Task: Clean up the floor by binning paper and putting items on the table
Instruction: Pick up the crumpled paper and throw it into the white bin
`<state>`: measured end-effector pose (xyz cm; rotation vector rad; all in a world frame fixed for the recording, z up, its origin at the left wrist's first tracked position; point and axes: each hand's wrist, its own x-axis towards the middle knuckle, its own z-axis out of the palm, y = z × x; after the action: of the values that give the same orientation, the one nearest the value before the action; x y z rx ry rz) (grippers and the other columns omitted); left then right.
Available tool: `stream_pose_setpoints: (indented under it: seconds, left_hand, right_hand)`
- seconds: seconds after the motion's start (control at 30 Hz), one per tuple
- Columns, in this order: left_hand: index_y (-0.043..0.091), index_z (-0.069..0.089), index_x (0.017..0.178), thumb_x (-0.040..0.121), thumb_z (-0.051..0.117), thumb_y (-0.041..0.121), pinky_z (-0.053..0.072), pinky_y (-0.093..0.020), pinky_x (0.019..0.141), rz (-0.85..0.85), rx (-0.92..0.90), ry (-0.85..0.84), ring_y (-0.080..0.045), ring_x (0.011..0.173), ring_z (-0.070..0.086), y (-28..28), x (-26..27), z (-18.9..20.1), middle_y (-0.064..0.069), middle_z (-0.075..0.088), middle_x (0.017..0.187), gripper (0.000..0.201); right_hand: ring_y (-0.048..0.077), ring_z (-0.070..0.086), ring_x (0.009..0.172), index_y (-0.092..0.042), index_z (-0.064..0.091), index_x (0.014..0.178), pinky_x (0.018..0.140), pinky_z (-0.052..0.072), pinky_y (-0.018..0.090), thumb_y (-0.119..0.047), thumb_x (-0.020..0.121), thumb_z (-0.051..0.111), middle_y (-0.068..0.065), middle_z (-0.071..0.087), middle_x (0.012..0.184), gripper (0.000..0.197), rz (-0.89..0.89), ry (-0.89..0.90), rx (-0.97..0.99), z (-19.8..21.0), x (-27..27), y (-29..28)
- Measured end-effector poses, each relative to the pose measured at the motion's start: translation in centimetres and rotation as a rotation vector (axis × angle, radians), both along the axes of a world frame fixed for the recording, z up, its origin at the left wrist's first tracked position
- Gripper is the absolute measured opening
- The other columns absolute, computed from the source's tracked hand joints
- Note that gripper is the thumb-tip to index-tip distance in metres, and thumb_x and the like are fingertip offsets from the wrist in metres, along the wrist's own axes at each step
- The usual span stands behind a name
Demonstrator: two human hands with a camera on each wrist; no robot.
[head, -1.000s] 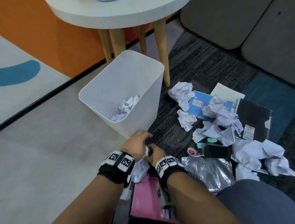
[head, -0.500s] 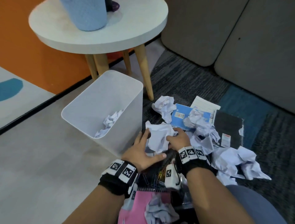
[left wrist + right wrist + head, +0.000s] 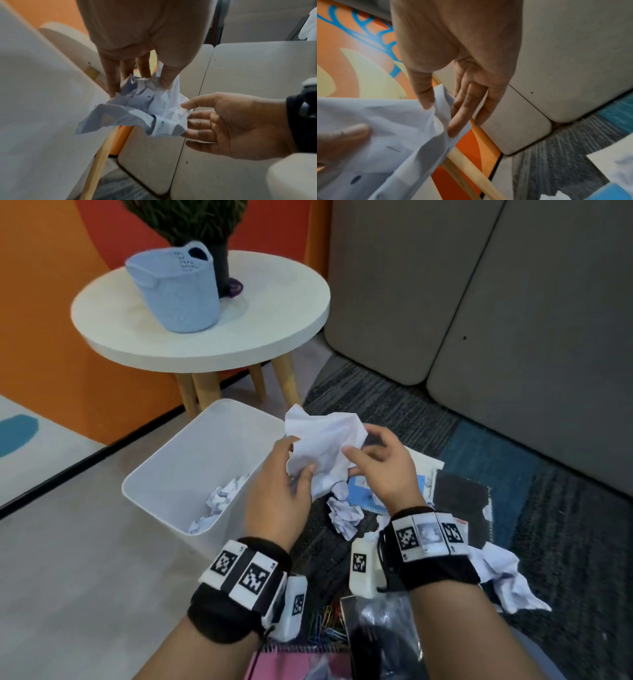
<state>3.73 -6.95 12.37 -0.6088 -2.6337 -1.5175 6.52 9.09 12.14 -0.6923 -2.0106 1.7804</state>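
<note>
A crumpled white paper is held up between both hands, just right of the white bin and about level with its rim. My left hand pinches its left side between thumb and fingers. My right hand pinches the right edge between thumb and nearly straight fingers. The left wrist view shows the paper under my left hand with the right hand at its side. In the right wrist view the paper runs between the right thumb and index finger. Crumpled paper lies in the bin.
A round white table behind the bin carries a blue basket and a plant. On the carpet lie more paper balls, a blue notebook, a black notebook, paper clips and a pink spiral notebook. Grey panels stand at the right.
Both hands have lifted the crumpled paper from the floor pile up to beside the bin's rim. The head view has tilted up and now shows the table top.
</note>
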Motion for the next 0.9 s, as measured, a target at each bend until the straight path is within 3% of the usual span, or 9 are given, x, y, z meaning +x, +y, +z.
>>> stream_pose_setpoints:
  seconds: [0.13, 0.3, 0.37, 0.47, 0.53, 0.6, 0.7, 0.8, 0.9]
  left_hand:
    - [0.031, 0.041, 0.118, 0.092, 0.055, 0.022, 0.05, -0.036, 0.082, 0.069, 0.099, 0.071, -0.022, 0.097, 0.061, -1.5, -0.5, 3.4, -0.001, 0.063, 0.111, 0.031]
    - [0.021, 0.049, 0.118, 0.091, 0.054, 0.017, 0.046, -0.035, 0.079, 0.126, 0.03, 0.175, -0.025, 0.097, 0.057, -4.7, -2.0, 5.5, -0.005, 0.063, 0.107, 0.027]
    - [0.019, 0.05, 0.118, 0.091, 0.054, 0.013, 0.044, -0.033, 0.078, 0.157, 0.012, 0.185, -0.025, 0.098, 0.056, -6.0, -2.6, 5.2, -0.005, 0.062, 0.106, 0.028]
    - [0.021, 0.049, 0.119, 0.091, 0.051, 0.011, 0.047, -0.037, 0.081, 0.21, -0.017, 0.148, -0.023, 0.1, 0.056, -7.6, -3.1, 4.2, -0.003, 0.062, 0.108, 0.03]
    - [0.022, 0.048, 0.12, 0.091, 0.05, 0.011, 0.047, -0.041, 0.085, 0.239, -0.053, 0.11, -0.024, 0.101, 0.055, -8.4, -3.3, 3.3, -0.003, 0.061, 0.11, 0.032]
    - [0.022, 0.047, 0.122, 0.091, 0.05, 0.01, 0.046, -0.043, 0.088, 0.251, -0.089, 0.074, -0.026, 0.104, 0.055, -9.1, -3.5, 2.4, -0.004, 0.06, 0.113, 0.033]
    - [0.022, 0.046, 0.123, 0.089, 0.053, 0.011, 0.046, -0.044, 0.088, 0.25, -0.159, 0.014, -0.028, 0.102, 0.056, -9.8, -3.6, 1.2, -0.004, 0.059, 0.115, 0.037]
    - [0.022, 0.048, 0.126, 0.084, 0.058, 0.021, 0.044, -0.043, 0.093, 0.23, -0.212, -0.001, -0.027, 0.108, 0.054, -10.0, -3.5, 0.3, -0.004, 0.057, 0.118, 0.043]
    - [0.023, 0.043, 0.134, 0.075, 0.055, 0.043, 0.032, -0.049, 0.107, 0.249, -0.341, 0.069, -0.024, 0.129, 0.042, -9.4, -3.4, 0.0, -0.004, 0.047, 0.137, 0.063]
  right_hand:
    - [0.026, 0.07, 0.078, -0.027, 0.058, 0.117, 0.084, 0.056, 0.041, -0.017, 0.083, 0.07, 0.005, 0.072, 0.086, 0.037, 0.064, 0.105, -0.003, 3.2, -0.6, -1.6]
    - [0.026, 0.069, 0.085, -0.032, 0.054, 0.119, 0.09, 0.054, 0.046, -0.015, 0.08, 0.069, 0.01, 0.071, 0.097, 0.045, 0.176, 0.133, 0.002, 4.3, -2.7, -4.5]
    - [0.026, 0.069, 0.088, -0.03, 0.05, 0.125, 0.089, 0.055, 0.04, -0.011, 0.081, 0.068, 0.011, 0.069, 0.101, 0.051, 0.235, 0.142, 0.008, 3.9, -3.5, -5.9]
    - [0.017, 0.066, 0.097, -0.03, 0.046, 0.13, 0.087, 0.053, 0.028, -0.013, 0.083, 0.067, 0.002, 0.064, 0.112, 0.054, 0.296, 0.098, 0.085, 3.0, -4.4, -7.9]
    - [0.011, 0.062, 0.094, -0.029, 0.046, 0.131, 0.084, 0.053, 0.027, -0.016, 0.085, 0.066, -0.002, 0.061, 0.114, 0.052, 0.315, 0.066, 0.137, 2.2, -4.8, -8.9]
    - [0.013, 0.06, 0.087, -0.028, 0.047, 0.129, 0.082, 0.051, 0.029, -0.018, 0.086, 0.066, -0.002, 0.059, 0.111, 0.047, 0.327, 0.014, 0.189, 1.5, -5.2, -9.6]
    - [0.016, 0.056, 0.09, -0.023, 0.053, 0.126, 0.085, 0.044, 0.025, -0.021, 0.086, 0.066, 0.001, 0.053, 0.118, 0.043, 0.335, -0.035, 0.367, 0.0, -5.7, -10.2]
    - [0.02, 0.052, 0.108, -0.019, 0.059, 0.122, 0.1, 0.041, 0.031, -0.022, 0.086, 0.064, 0.003, 0.05, 0.122, 0.036, 0.344, -0.068, 0.488, -1.4, -6.1, -10.5]
    - [0.013, 0.05, 0.107, -0.019, 0.062, 0.119, 0.101, 0.04, 0.027, -0.022, 0.087, 0.064, 0.0, 0.05, 0.12, 0.032, 0.326, -0.032, 0.456, -2.2, -5.7, -10.5]
